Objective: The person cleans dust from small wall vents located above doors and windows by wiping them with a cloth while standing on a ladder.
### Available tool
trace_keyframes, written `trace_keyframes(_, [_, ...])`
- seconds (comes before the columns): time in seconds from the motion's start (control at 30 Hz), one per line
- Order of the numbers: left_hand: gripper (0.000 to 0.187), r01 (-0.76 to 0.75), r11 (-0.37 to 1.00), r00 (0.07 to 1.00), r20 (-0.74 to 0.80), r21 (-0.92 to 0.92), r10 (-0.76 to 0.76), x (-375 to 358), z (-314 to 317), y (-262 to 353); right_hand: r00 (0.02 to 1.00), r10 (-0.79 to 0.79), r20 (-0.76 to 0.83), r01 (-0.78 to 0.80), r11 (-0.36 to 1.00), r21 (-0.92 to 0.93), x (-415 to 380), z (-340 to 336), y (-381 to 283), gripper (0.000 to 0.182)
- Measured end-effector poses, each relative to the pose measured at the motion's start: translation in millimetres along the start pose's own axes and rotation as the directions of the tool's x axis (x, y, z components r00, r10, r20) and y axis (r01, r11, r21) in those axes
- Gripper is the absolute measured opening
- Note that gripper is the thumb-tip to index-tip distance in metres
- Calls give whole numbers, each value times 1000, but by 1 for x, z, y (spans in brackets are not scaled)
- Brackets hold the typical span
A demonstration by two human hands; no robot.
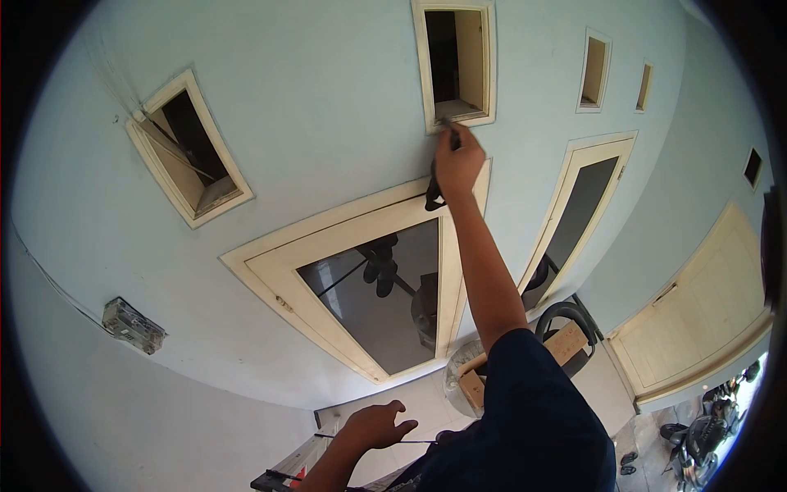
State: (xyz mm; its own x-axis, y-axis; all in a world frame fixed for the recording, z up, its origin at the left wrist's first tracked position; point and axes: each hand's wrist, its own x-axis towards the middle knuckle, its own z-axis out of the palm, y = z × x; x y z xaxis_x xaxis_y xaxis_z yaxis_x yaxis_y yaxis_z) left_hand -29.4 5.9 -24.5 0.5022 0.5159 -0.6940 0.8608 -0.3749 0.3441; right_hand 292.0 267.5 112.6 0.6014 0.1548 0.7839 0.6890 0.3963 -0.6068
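Observation:
My right hand (460, 162) is raised at arm's length, fingers closed around a dark object (456, 139) whose kind I cannot make out. Its upper end meets the lower edge of the cream window frame (490, 66) of a small wall opening. Below the hand, a black strip or loop (434, 195) hangs in front of the larger window's top frame. Low in view, my left hand (377, 425) has its thumb and forefinger apart and nothing visible in it. Near it is part of what looks like a ladder (283, 476).
A large glazed window (369, 295) sits beneath the openings, another opening (190, 148) to its left. An electrical box (134, 325) juts from the wall. Below right stand a dark chair (564, 310) with a cardboard box (566, 343), a cream door (697, 303) and motorbikes (705, 435).

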Motion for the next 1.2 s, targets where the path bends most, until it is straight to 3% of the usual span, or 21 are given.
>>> trace_keyframes(0.03, [65, 1, 1000, 1000, -2, 5, -1, 0, 0, -1, 986, -162, -49, 160, 986, -38, -4, 5, 1, 18])
trace_keyframes(0.07, [65, -3, 1000, 1000, -8, 6, 3, 1, -1, -3, 989, -139, 55, 140, 990, -7, -8, 4, 4, 17])
trace_keyframes(0.1, [66, -9, 1000, 1000, -12, 3, 9, 0, 0, -2, 989, -139, 55, 139, 990, -7, -4, 0, 4, 17])
trace_keyframes(0.2, [66, 5, 999, 1000, 9, -33, -4, -3, -5, 1, 990, 132, 59, -134, 991, 29, 9, -12, 2, 18])
trace_keyframes(0.23, [66, 5, 999, 1000, 7, -36, -4, -3, -3, 1, 990, 130, 62, -132, 991, 30, 6, -9, 1, 18])
trace_keyframes(0.33, [67, 15, 1000, 1000, -8, -8, -15, -2, -5, -2, 989, -144, 40, 144, 990, -4, -5, 3, 2, 18])
trace_keyframes(0.37, [68, 19, 1000, 1000, 4, -10, -19, -2, -6, -1, 989, -144, 39, 144, 990, -4, -2, -1, 7, 18])
trace_keyframes(0.47, [69, 35, 999, 999, 41, -33, -34, -8, -12, 7, 981, 172, 84, -175, 984, 31, 15, -14, 5, 17])
trace_keyframes(0.5, [69, 53, 997, 997, 56, -48, -50, -9, -13, 9, 982, 170, 86, -173, 985, 27, 10, -12, 2, 17])
trace_keyframes(0.6, [69, 26, 1000, 999, 28, -11, -26, -6, -9, 4, 992, -110, 69, 110, 994, -1, -3, 0, -3, 17])
trace_keyframes(0.7, [69, 46, 998, 998, 48, -42, -44, -7, -11, 7, 997, -42, 61, 42, 999, 8, 9, -8, 9, 18])
trace_keyframes(0.73, [69, 46, 998, 998, 50, -46, -44, -7, -9, 6, 993, 100, 55, -103, 994, 46, 8, -5, 9, 18])
trace_keyframes(0.77, [69, 42, 998, 998, 39, -40, -40, -6, -8, 5, 994, 96, 59, -99, 994, 49, 5, -1, 8, 18])
trace_keyframes(0.87, [69, 40, 999, 999, 17, -25, -39, -3, -7, -1, 981, -191, -24, 190, 982, -14, -7, 10, 10, 18])
trace_keyframes(0.9, [69, 33, 999, 999, 14, -22, -33, -2, -6, -1, 982, -189, -22, 189, 982, -12, -4, 5, 10, 18])
trace_keyframes(0.97, [69, 42, 999, 999, 19, -28, -42, -5, -9, 1, 998, 46, 35, -47, 998, 34, 7, -5, 10, 18])
trace_keyframes(1.0, [69, 50, 998, 999, 22, -32, -50, -6, -10, 2, 969, 236, 75, -241, 968, 72, 8, -7, 5, 18])
trace_keyframes(1.03, [69, 49, 998, 999, 23, -34, -48, -5, -9, 2, 969, 236, 77, -241, 968, 71, 4, -4, 4, 18])
trace_keyframes(1.13, [70, 44, 999, 999, 23, -20, -44, -4, -8, 1, 995, -94, 45, 94, 996, -5, -8, 5, 3, 19])
trace_keyframes(1.2, [69, 15, 1000, 999, 32, -6, -15, -4, -7, 2, 999, -14, 51, 13, 1000, 15, 1, -5, 3, 18])
